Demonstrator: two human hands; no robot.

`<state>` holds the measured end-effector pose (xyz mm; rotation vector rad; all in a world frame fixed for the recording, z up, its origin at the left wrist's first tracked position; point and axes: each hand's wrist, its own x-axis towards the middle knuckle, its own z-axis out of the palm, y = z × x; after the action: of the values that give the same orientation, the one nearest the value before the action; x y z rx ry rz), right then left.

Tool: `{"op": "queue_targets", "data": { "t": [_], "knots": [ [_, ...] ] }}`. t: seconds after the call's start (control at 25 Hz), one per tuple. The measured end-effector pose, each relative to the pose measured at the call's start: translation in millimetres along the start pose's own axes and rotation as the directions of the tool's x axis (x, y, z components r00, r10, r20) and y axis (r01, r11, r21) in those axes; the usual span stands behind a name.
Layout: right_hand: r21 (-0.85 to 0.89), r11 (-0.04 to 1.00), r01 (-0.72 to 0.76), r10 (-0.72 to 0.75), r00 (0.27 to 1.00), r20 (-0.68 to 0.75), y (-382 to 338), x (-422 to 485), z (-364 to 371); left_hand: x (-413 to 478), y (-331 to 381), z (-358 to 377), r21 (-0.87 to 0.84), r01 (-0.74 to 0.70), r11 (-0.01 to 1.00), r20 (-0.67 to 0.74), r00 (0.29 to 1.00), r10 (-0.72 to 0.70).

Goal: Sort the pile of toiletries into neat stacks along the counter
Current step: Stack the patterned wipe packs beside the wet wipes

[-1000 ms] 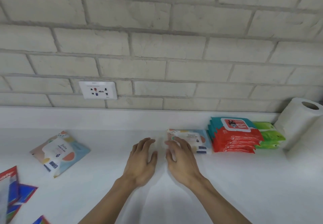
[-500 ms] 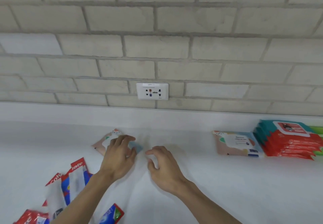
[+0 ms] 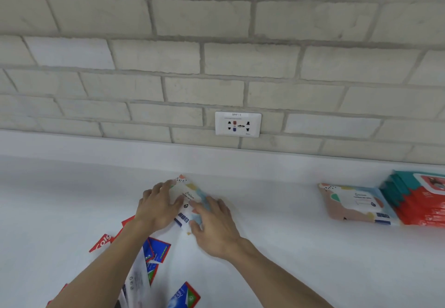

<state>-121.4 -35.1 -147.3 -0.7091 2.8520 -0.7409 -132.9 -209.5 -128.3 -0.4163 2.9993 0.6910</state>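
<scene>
Left hand (image 3: pixel 157 208): I see fingers curled over the left edge of a pastel patterned soft wipes pack (image 3: pixel 189 198), gripping it.
Right hand (image 3: pixel 216 229): thumb and forefinger pinch its right side.
Pack position: between both hands, over the white counter (image 3: pixel 289 247).
Matching pack (image 3: pixel 354 205): well right of the right hand, touching the red-and-teal wipes stack (image 3: pixel 419 204).
Red-and-blue toothpaste cartons (image 3: pixel 155 251): under the left forearm.

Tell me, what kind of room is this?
Probably a bathroom or utility room, though no sink shows. There's a white counter under a brick wall with a power socket, wet-wipe packs stacked on it, and toothpaste boxes.
</scene>
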Motion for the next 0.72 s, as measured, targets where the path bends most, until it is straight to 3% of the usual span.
{"op": "queue_targets", "data": {
  "t": [0.12,0.28,0.36,0.48,0.72],
  "knots": [
    [-0.11,0.994,-0.01,0.009,1.0,-0.008,0.8,1.6,11.8,2.5,-0.7,-2.9,0.038,0.043,0.998,0.022,0.999,-0.044],
    [-0.123,0.992,0.004,-0.007,1.0,-0.028,4.0,0.6,12.8,15.9,-1.2,-6.8,0.006,0.155,0.988,0.065,0.986,-0.155],
    [-0.12,0.993,0.017,-0.02,1.0,-0.023,8.3,-2.4,14.1,17.7,1.0,-9.7,-0.158,0.218,0.963,0.12,0.972,-0.201],
    [-0.136,0.99,0.021,-0.022,1.0,-0.003,10.3,-7.3,13.5,14.1,5.2,-20.2,-0.471,0.3,0.83,0.143,0.954,-0.263],
    [-0.15,0.989,0.014,-0.01,1.0,0.027,9.1,-26.1,7.1,-1.6,18.9,-41.6,-0.595,0.306,0.743,0.246,0.95,-0.195]
  ]
}}
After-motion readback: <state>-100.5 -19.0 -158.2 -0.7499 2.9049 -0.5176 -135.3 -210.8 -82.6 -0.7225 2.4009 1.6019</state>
